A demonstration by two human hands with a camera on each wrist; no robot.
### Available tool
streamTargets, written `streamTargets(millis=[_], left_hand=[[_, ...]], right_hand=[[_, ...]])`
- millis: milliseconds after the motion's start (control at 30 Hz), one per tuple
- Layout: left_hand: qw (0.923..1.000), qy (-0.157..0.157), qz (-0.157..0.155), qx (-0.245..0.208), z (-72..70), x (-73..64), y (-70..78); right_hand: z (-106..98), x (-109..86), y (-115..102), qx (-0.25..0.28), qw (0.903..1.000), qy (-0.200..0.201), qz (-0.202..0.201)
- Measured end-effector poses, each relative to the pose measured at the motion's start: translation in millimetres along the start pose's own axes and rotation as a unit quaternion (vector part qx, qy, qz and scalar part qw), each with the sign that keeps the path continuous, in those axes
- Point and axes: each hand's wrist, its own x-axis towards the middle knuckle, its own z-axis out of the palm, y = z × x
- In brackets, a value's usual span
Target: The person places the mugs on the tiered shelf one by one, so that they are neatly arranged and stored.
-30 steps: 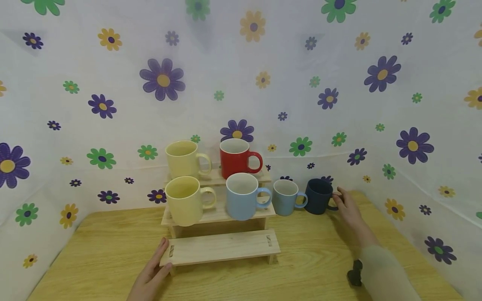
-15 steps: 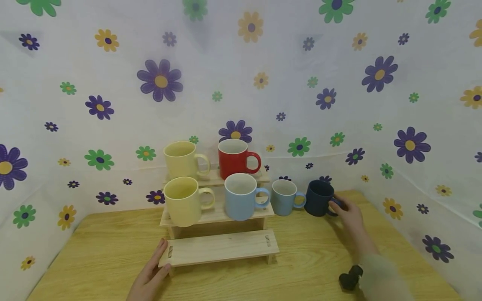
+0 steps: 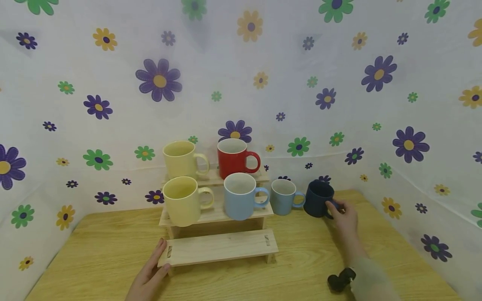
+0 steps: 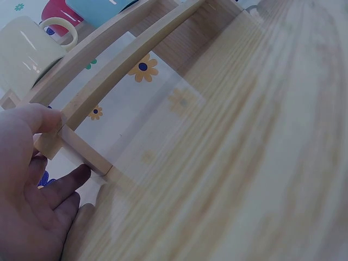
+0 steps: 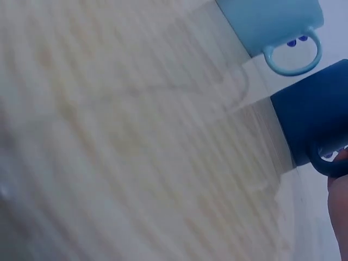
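Note:
My right hand (image 3: 345,217) pinches the handle of a dark blue mug (image 3: 316,201), upright on the table at the right. In the right wrist view only an edge of that hand (image 5: 340,209) shows, at the handle. My left hand (image 3: 148,274) holds the left end of the lowest step of a stepped wooden stand (image 3: 222,247). In the left wrist view its thumb lies at the board's end and its fingers (image 4: 68,185) are by the leg. A small light blue mug (image 3: 280,200) stands between the stand and the dark blue mug.
On the stand's middle step are a yellow mug (image 3: 182,205) and a larger light blue mug (image 3: 238,200). Another yellow mug (image 3: 177,161) and a red mug (image 3: 230,163) occupy the top step. A flowered cloth (image 3: 211,50) encloses the table (image 3: 301,267) behind and at both sides.
My right hand has come from beside the dark blue mug's handle to pinching it, and the mug has turned slightly, its handle swinging toward me. The left hand stays at the stand.

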Motion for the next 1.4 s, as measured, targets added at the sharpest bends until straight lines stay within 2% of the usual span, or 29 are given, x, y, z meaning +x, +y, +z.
streamTargets(millis=[133,433,767,900,1000,1167,1233,1400], left_hand=[[1.0000,-0.002,0.000,-0.004,-0.1,-0.2,-0.9],[0.9999,-0.005,-0.004,-0.008,0.8,-0.6,-3.0],[0.9996,-0.006,-0.026,0.004,1.0,-0.6,-0.7],[0.9997,-0.009,-0.024,0.008,0.3,0.2,-0.2],[0.9996,-0.011,-0.026,0.009,-0.6,0.5,0.5],[0.9998,-0.012,-0.017,0.005,-0.8,0.2,0.7],[0.9999,-0.013,-0.011,0.001,-0.6,0.2,1.1],[0.9998,-0.015,-0.011,-0.005,-0.4,-0.2,2.5]], right_hand=[[5.1,-3.9,2.3,0.009,0.9997,0.016,-0.016],[3.6,-16.7,-0.7,0.030,0.9971,0.068,-0.020],[-13.3,-30.7,-14.2,0.045,0.9936,0.077,-0.069],[-23.1,-40.2,-26.8,0.031,0.9929,0.065,-0.094],[-28.0,-49.7,-35.0,0.040,0.9913,0.047,-0.116],[-31.2,-63.3,-45.3,0.063,0.9806,0.014,-0.185],[-31.2,-68.8,-49.4,0.065,0.9778,0.005,-0.199],[-29.4,-81.9,-58.9,0.086,0.9771,-0.021,-0.194]])
